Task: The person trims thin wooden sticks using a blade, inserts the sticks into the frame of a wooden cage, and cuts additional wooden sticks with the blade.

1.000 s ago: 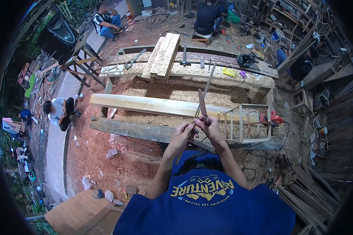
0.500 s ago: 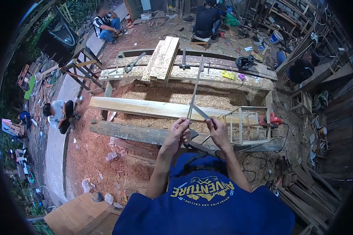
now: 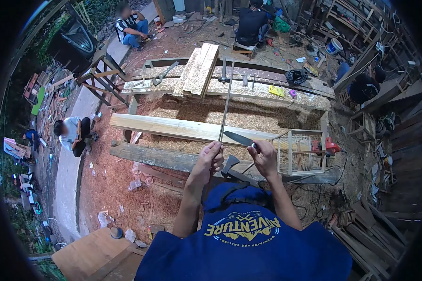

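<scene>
In the middle of the frame, we grip a long thin strip [image 3: 226,103] in our left hand [image 3: 208,161], fingers closed round its lower part, probably to steady it while its upper end reaches towards the top centre. Our right hand [image 3: 266,159] is closed on the handle of a knife [image 3: 239,138]; its blade points left, tip just beside the strip. Gripping the handle seems to leave the whole blade free and our fingers behind it.

Below the blade, the axe head [image 3: 229,165] lies between our hands. Beyond them, the pale board [image 3: 164,125] runs across the centre, perhaps set lengthwise for support, and the small slatted frame [image 3: 290,152] stands at centre right.

Against half a second earlier, the strip's upper end is farther left and the strip stands more upright. The blade lies flatter, and its tip, which met the strip then, is now slightly apart. More of the axe head shows.
</scene>
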Motion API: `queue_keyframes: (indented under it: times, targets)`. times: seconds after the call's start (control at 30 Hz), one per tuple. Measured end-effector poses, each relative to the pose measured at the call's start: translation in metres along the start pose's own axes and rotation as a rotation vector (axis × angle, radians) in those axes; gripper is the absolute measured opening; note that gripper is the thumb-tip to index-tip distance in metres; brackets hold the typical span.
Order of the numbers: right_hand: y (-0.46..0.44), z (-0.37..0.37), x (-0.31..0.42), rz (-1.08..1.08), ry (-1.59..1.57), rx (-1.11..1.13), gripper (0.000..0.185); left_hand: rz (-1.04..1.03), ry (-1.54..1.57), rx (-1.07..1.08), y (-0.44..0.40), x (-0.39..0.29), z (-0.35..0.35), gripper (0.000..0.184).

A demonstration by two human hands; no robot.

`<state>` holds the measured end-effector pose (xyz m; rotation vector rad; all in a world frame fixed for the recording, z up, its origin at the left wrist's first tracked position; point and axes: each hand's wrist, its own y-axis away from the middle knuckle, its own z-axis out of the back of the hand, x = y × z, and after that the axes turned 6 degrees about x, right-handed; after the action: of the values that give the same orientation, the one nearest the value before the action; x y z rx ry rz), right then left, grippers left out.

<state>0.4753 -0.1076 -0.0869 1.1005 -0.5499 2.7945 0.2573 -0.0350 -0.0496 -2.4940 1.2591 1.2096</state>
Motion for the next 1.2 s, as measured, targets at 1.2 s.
queue_keyframes:
  times: [1.2]
  targets:
    - [-0.113, 0.053, -0.016, 0.100, 0.224, -0.374, 0.039, 0.217, -0.228, 0.049, 0.061, 0.006, 0.021, 0.023]
